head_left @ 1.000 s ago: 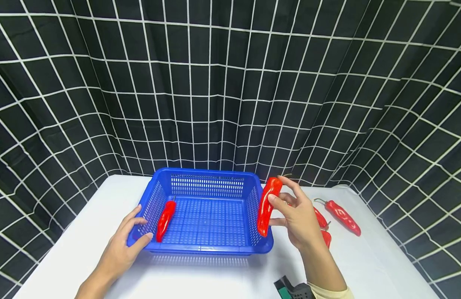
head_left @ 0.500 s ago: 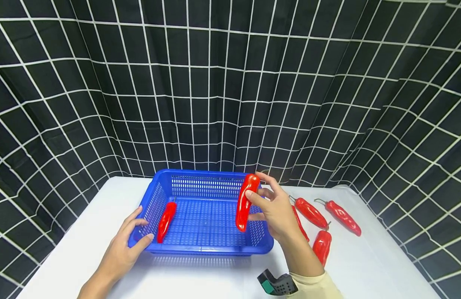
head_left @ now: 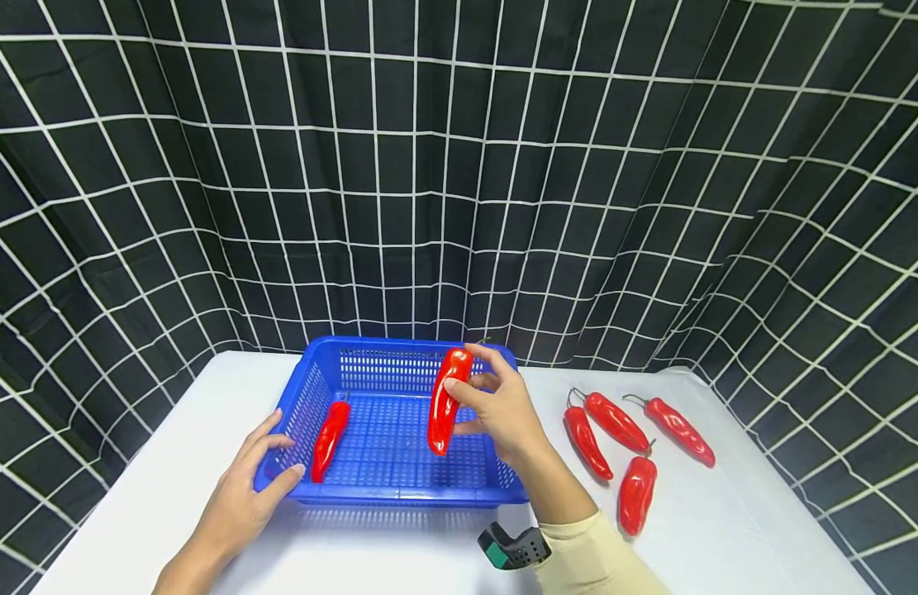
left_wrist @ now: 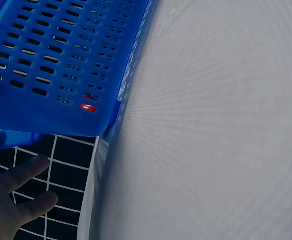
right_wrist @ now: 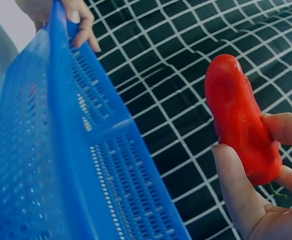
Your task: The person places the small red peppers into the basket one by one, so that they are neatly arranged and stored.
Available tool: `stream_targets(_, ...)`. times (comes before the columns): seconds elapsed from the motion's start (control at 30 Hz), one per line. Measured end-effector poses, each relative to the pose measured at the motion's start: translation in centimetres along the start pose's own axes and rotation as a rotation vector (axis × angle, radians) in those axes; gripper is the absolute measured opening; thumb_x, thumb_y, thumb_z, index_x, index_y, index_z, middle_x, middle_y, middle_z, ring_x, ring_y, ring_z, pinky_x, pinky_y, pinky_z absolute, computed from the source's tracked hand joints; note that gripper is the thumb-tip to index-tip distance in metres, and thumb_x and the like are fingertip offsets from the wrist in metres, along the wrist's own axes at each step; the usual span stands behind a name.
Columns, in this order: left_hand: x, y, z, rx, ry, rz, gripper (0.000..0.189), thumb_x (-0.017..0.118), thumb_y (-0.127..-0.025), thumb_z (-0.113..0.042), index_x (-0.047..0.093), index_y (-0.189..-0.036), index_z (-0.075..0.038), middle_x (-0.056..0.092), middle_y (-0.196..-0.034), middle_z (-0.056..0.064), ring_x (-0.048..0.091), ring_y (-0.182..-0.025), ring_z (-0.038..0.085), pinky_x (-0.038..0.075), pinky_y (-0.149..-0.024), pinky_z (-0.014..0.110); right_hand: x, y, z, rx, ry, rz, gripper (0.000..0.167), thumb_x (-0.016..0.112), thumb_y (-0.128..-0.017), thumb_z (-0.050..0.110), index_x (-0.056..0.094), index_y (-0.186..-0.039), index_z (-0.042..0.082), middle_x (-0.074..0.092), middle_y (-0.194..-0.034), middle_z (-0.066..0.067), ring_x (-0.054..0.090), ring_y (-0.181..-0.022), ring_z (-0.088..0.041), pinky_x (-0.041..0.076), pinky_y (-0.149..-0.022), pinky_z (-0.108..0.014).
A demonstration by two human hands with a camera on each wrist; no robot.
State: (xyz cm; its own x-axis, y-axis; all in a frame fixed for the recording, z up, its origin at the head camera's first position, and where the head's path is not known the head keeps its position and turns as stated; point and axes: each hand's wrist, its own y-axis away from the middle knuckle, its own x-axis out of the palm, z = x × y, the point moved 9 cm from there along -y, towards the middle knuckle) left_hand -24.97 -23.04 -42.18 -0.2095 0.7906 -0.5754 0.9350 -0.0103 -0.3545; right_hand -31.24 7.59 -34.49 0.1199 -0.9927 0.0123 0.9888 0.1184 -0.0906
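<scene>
My right hand (head_left: pixel 501 413) pinches a long glossy red chili pepper (head_left: pixel 445 405) between thumb and fingers, over the right half of the blue plastic basket (head_left: pixel 399 496). The right wrist view shows this pepper (right_wrist: pixel 238 115) hanging free above the rim, its green stem near the palm. My left hand (head_left: pixel 243 487) holds the basket's left rim at the front corner, fingers over the edge. Inside the basket, along its left wall, lies another red chili pepper (head_left: pixel 330 442). In the left wrist view the basket wall (left_wrist: pixel 51 60) shows a bit of red through its slots.
On the white table (head_left: pixel 726 529), right of the basket, lie several more red chili peppers (head_left: pixel 587 442), the frontmost pepper (head_left: pixel 638 496) behind my right forearm. A black curtain (head_left: pixel 429 165) with a white grid surrounds the table. A black wrist device (head_left: pixel 514 545) sits at my right sleeve.
My right hand has carried the chili pepper leftward, from the basket's right edge to over its inside. Peppers on the table behind it now show fully. The left hand stays at the rim.
</scene>
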Motion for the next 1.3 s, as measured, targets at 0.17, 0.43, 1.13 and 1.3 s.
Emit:
stream_targets(0.17,0.0,0.0,0.0,0.013,0.012,-0.007,0.028,0.069,-0.089,-0.023,0.057,-0.111,-0.009,0.032,-0.153,0.005,0.025,-0.137,0.044,0.024,-0.097,0.072,1.5,-0.6,-0.7,0.020,0.027,0.027,0.063,0.074,-0.086,0.013,0.045,-0.142,0.016,0.052,-0.110,-0.022,0.061,-0.096,-0.035,0.056,-0.060,-0.049)
stream_targets(0.43,0.0,0.0,-0.1,0.027,0.015,-0.014,0.028,0.068,-0.090,-0.025,0.057,-0.111,-0.009,0.032,-0.153,0.006,0.026,-0.137,0.044,0.025,-0.096,0.072,3.5,-1.5,-1.9,0.061,0.030,0.073,0.062,0.074,-0.085,0.010,0.046,-0.141,0.015,0.054,-0.105,-0.020,0.063,-0.090,-0.034,0.056,-0.058,-0.049)
stream_targets(1.13,-0.2,0.0,-0.2,0.023,0.022,-0.010,0.028,0.069,-0.089,-0.023,0.058,-0.111,-0.010,0.032,-0.153,0.008,0.025,-0.137,0.045,0.023,-0.097,0.072,7.2,-3.2,-5.1,0.178,0.066,0.109,0.058,0.073,-0.083,0.002,0.048,-0.135,0.010,0.059,-0.091,-0.019,0.066,-0.074,-0.032,0.056,-0.059,-0.051)
stream_targets(1.3,0.0,0.1,0.0,0.010,0.020,-0.002,0.029,0.068,-0.090,-0.023,0.057,-0.111,-0.008,0.031,-0.153,0.007,0.025,-0.137,0.045,0.023,-0.097,0.072,8.0,-3.4,-5.7,0.197,0.111,0.112,0.056,0.073,-0.083,0.000,0.050,-0.133,0.011,0.060,-0.088,-0.017,0.066,-0.072,-0.029,0.057,-0.057,-0.047)
